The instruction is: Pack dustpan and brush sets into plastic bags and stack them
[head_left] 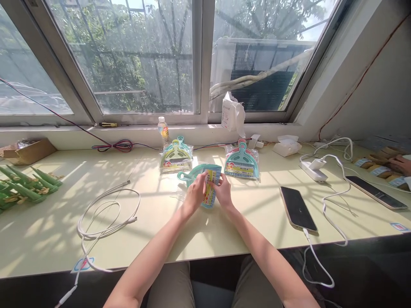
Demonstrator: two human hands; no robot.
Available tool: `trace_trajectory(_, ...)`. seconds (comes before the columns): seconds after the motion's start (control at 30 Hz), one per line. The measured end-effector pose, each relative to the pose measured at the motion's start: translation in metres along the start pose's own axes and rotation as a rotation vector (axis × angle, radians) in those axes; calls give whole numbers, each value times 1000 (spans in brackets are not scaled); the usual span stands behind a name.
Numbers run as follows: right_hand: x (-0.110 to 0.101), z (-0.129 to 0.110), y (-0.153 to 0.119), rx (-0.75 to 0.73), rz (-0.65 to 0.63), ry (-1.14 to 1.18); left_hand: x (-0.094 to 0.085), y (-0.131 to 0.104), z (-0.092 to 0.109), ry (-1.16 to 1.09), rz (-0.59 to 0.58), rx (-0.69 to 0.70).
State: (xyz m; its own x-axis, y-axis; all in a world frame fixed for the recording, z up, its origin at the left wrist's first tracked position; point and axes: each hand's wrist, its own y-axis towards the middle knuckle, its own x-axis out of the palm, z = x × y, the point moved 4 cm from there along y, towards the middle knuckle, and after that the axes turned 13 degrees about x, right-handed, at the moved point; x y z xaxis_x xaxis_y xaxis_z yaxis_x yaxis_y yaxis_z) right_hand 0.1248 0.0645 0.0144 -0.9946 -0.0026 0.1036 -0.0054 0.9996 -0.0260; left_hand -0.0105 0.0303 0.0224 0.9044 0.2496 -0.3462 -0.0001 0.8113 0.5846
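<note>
A teal mini dustpan and brush set [211,199] is held in front of me, just above the table, its handle toward the left and a yellow printed label facing up. My left hand [195,193] grips it from the left with the thumb over the label. On the right edge, my right hand [224,192] pinches the set near the bristles. Beyond it lie two more sets in clear plastic wrap: a green-and-teal set [176,157] to the left and a teal set with a red handle [241,161] to the right.
A coiled white cable [111,214] lies left on the table [167,231], near green bundles [25,186] and a cardboard box [28,152]. To the right are a charging phone [298,209], another phone [375,192] and a power strip [313,172]. A bottle [163,130] stands at the back.
</note>
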Motion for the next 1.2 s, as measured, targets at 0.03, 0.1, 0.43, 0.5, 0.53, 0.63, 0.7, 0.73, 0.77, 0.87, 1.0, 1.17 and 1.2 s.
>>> trace_trajectory(0.03, 0, -2, -1, -14, 4, -32, 1, 1, 4, 39, -38, 30)
trace_trajectory(0.1, -1, -3, -1, -31, 32, -116, 4, 4, 11, 150, -119, 61)
trace_trajectory(0.43, 2, -1, 1, -1, -21, -107, 7, 23, 13, 427, -160, 5)
trace_trajectory(0.5, 3, 1, 1, 12, -18, -82, 6, 24, 11, 401, -142, -14)
trace_trajectory(0.53, 3, 2, 2, 18, -23, -64, 5, 25, 10, 364, -121, -19)
trace_trajectory(0.63, 3, 5, 3, 29, -50, -11, 3, 26, 6, 250, -56, -22)
trace_trajectory(0.7, 3, 6, 4, 33, -55, 1, 2, 26, 1, 220, -35, -32)
trace_trajectory(0.73, 3, 6, 5, 38, -56, -1, 2, 25, -1, 215, -28, -38)
trace_trajectory(0.77, 3, 7, 5, 46, -64, -6, 1, 25, -3, 213, -19, -45)
trace_trajectory(0.87, 7, 11, 7, 101, -154, 11, -1, 26, -9, 248, -7, -75)
trace_trajectory(1.0, 13, 18, 8, 158, -260, 56, -4, 27, -11, 325, -20, -95)
trace_trajectory(1.17, 13, 29, 8, 146, -139, 95, 8, 21, -2, 332, -88, 38)
trace_trajectory(1.2, 12, 31, 8, 149, -106, 109, 11, 20, 0, 377, -128, 71)
